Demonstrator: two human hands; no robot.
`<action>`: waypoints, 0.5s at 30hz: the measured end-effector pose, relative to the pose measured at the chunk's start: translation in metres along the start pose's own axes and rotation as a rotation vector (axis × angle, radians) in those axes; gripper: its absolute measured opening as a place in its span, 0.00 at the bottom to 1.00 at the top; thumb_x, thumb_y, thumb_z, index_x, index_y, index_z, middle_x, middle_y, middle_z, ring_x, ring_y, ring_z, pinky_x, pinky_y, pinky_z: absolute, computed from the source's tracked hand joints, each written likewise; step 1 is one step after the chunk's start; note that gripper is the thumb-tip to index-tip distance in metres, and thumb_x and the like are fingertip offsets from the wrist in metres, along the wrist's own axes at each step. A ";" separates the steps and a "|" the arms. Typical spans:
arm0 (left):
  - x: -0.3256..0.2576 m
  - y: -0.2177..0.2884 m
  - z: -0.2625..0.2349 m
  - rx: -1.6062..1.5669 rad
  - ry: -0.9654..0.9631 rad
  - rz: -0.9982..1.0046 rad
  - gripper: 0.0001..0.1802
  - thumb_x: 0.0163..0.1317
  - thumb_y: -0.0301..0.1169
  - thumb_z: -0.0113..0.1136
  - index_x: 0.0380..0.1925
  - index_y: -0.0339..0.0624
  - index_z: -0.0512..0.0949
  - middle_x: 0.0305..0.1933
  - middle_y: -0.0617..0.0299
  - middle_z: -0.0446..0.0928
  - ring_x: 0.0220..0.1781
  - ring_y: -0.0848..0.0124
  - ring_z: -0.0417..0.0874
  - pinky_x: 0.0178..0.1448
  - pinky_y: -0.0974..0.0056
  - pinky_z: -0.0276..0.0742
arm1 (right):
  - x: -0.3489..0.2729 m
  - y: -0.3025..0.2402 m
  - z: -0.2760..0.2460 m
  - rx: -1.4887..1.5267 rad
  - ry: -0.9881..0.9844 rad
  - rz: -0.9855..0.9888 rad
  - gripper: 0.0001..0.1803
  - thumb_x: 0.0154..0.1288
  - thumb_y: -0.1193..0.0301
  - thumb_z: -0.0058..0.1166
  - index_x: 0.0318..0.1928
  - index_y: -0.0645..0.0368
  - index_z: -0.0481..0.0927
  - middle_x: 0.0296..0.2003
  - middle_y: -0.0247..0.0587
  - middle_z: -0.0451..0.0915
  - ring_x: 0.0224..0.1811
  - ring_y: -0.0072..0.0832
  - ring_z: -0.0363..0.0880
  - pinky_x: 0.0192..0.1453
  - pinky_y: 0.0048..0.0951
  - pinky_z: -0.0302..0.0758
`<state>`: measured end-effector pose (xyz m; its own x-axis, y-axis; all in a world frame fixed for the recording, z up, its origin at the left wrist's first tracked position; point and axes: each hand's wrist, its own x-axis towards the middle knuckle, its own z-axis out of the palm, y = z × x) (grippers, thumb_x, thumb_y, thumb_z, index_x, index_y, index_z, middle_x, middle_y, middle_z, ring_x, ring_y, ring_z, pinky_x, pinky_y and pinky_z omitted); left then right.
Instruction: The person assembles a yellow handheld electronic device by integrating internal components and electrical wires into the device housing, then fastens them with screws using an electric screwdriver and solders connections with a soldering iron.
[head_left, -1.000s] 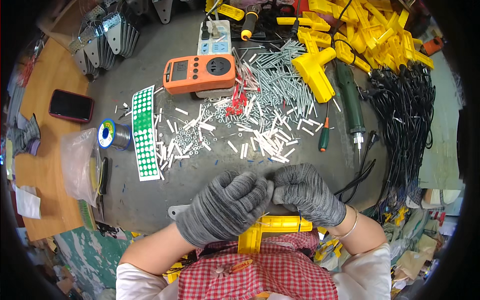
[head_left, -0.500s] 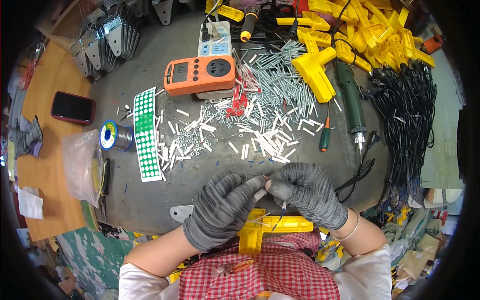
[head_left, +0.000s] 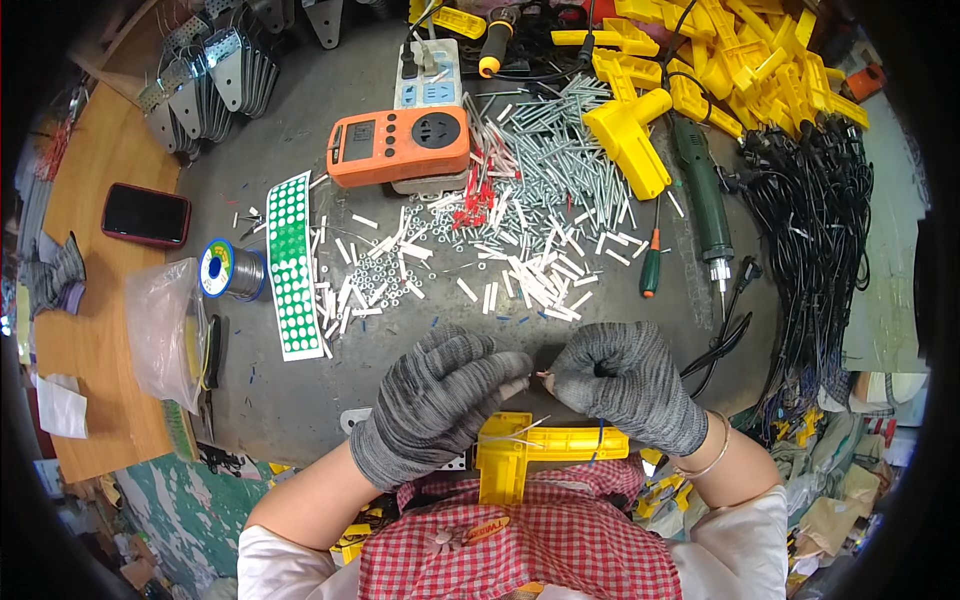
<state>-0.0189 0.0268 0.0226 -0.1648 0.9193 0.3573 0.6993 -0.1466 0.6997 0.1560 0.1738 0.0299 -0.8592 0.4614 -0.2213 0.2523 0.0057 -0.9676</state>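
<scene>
Both my hands wear grey striped knit gloves and are raised over the front edge of the table. Between thumb and fingers, my right hand [head_left: 625, 390] pinches a wire with a bare copper-coloured tip [head_left: 543, 374] pointing left. My left hand [head_left: 435, 405] faces it across a small gap, thumb and fingertips pressed together; whatever is in them is too small to make out. Beneath the hands lies a yellow plastic tool housing [head_left: 560, 443], at the table edge against the red checked apron [head_left: 520, 550]. Thin pale wires [head_left: 517, 438] cross the housing.
Beyond my hands lie white sleeve pieces [head_left: 540, 287], nuts [head_left: 385, 275] and screws [head_left: 570, 140]. An orange meter [head_left: 400, 147] sits behind them. To the right are a green screwdriver [head_left: 650, 270], a dark green power tool [head_left: 703, 190] and black cables [head_left: 810, 230]; solder wire [head_left: 243, 272] stands left.
My hands were touching at the fingertips and have drawn slightly apart. The copper-tipped wire now shows in the gap, held by my right hand.
</scene>
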 end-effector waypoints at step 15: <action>-0.011 -0.010 0.013 -0.162 -0.149 0.117 0.18 0.54 0.26 0.66 0.47 0.41 0.82 0.42 0.52 0.83 0.42 0.53 0.84 0.47 0.56 0.83 | 0.008 -0.015 -0.008 0.368 -0.283 0.396 0.24 0.60 0.65 0.69 0.51 0.68 0.80 0.34 0.38 0.84 0.32 0.21 0.82 0.33 0.23 0.78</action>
<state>-0.0147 0.0233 0.0038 0.0237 0.9347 0.3547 0.5853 -0.3006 0.7531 0.1490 0.1849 0.0436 -0.8291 0.1120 -0.5477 0.4496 -0.4486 -0.7724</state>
